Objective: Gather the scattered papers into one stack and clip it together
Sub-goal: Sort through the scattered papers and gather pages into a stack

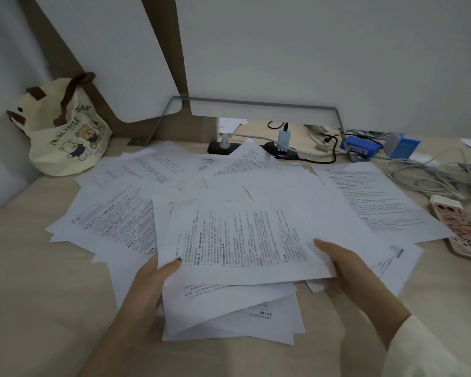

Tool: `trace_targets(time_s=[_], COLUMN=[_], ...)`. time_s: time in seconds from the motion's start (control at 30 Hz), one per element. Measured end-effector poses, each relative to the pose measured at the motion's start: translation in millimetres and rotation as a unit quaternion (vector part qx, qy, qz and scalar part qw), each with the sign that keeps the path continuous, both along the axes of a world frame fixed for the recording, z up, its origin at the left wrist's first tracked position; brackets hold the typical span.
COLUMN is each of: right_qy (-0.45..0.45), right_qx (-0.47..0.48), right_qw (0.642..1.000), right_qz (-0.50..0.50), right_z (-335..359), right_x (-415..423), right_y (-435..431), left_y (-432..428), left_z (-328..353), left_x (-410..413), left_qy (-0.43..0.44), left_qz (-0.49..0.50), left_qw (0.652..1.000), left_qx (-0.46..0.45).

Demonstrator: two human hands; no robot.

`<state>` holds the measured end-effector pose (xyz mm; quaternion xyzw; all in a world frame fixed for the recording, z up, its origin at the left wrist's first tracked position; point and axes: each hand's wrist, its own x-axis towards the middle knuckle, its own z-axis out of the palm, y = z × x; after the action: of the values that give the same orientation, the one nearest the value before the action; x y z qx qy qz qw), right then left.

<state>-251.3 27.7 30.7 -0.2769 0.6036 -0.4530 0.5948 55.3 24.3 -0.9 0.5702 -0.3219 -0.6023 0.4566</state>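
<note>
papers (125,221) light, floppy, slide-prone, we judge | left hand (150,278), right hand (356,270) both pinch top sheet (242,240) near edge | we'd grip opposite edges

tote bag (65,137): "Naught…", "…EAR", partly legible | papers (245,240): printed text too blurred to read

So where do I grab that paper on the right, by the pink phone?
Grab the right-hand sheet by its right edge, near the corner beside the phone, coming from the right. That edge lies free and uncovered; its left side looks tucked under other papers. It's flat, so probably slide a fingertip under first.
</note>
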Motion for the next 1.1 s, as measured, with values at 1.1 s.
trace_targets(time_s=[1.1], right_qy=[0.249], right_qx=[-0.081], right_qw=[0.964], right_qz=[0.035], right_z=[-1], right_x=[51], right_y=[27], left_y=[10], left_z=[5], left_x=[-17], left_qy=[-0.045], left_qz=[-0.033], left_qw=[0.998], left_qx=[-0.030])
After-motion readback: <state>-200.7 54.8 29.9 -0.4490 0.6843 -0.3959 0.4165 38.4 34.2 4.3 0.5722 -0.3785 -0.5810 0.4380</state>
